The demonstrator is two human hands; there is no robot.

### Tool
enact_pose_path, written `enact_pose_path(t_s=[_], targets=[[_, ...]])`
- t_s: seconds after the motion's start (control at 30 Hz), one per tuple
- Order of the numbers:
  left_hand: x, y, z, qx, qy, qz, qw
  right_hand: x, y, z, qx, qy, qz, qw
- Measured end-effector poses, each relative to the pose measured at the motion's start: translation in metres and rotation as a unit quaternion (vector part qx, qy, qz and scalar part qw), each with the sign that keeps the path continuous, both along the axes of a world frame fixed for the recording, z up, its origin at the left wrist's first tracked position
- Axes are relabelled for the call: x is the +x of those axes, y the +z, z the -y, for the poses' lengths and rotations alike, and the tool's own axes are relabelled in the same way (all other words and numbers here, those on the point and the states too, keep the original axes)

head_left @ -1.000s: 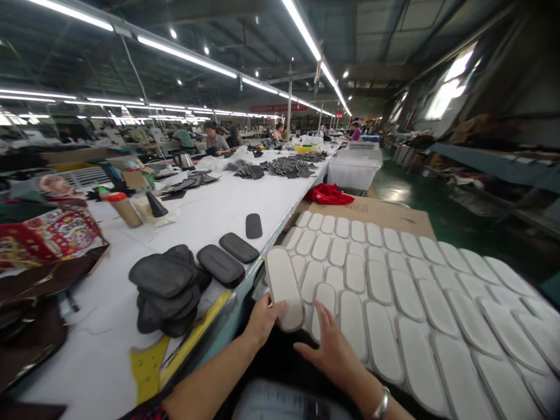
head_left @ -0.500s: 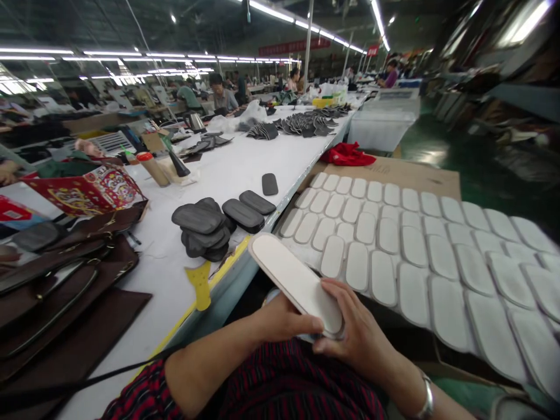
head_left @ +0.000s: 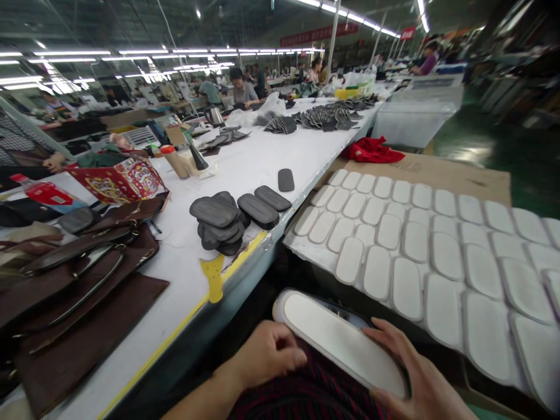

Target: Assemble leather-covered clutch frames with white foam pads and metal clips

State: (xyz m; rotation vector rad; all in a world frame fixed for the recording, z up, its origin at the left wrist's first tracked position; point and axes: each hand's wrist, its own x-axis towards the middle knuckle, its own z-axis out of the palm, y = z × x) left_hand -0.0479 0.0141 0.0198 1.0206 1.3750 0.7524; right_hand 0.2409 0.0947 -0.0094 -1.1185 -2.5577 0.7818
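Note:
A long oval pad (head_left: 341,338), white-faced with a grey rim, lies tilted low in front of me. My right hand (head_left: 406,361) grips its near right end, thumb on one side and fingers on the other. Just left of the pad is my left hand (head_left: 273,353), its fingers curled closed; whatever they may hold is hidden. Beneath the pad's far edge, part of another object shows, too covered to name. To the right, rows of similar white oval pads (head_left: 406,286) are spread over a cardboard-based surface. On the white table rests a pile of dark grey oval pieces (head_left: 216,219).
Along the white table (head_left: 254,154) run a yellow edge strip and a yellow plastic piece (head_left: 212,277). Brown leather bags (head_left: 87,291) lie at left, near a red patterned box (head_left: 118,178). A red cloth (head_left: 371,150) sits beyond the pads. Several people work farther back.
The white pad has moved lower and closer to my lap. My left hand has come off its edge and curled, while my right hand keeps hold. The view has turned slightly left.

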Motion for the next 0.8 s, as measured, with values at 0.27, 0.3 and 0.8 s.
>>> enact_pose_path(t_s=[0.27, 0.3, 0.8], targets=[[-0.026, -0.069, -0.015, 0.016, 0.348, -0.007, 0.937, -0.017, -0.003, -0.027, -0.024, 0.017, 0.032, 0.999], [-0.023, -0.073, -0.016, 0.002, 0.345, 0.024, 0.938, -0.020, -0.003, -0.029, -0.014, 0.020, 0.040, 0.999], [-0.014, -0.057, -0.024, 0.025, 0.251, -0.086, 0.964, -0.020, -0.010, -0.033, 0.080, 0.087, 0.033, 0.992]])
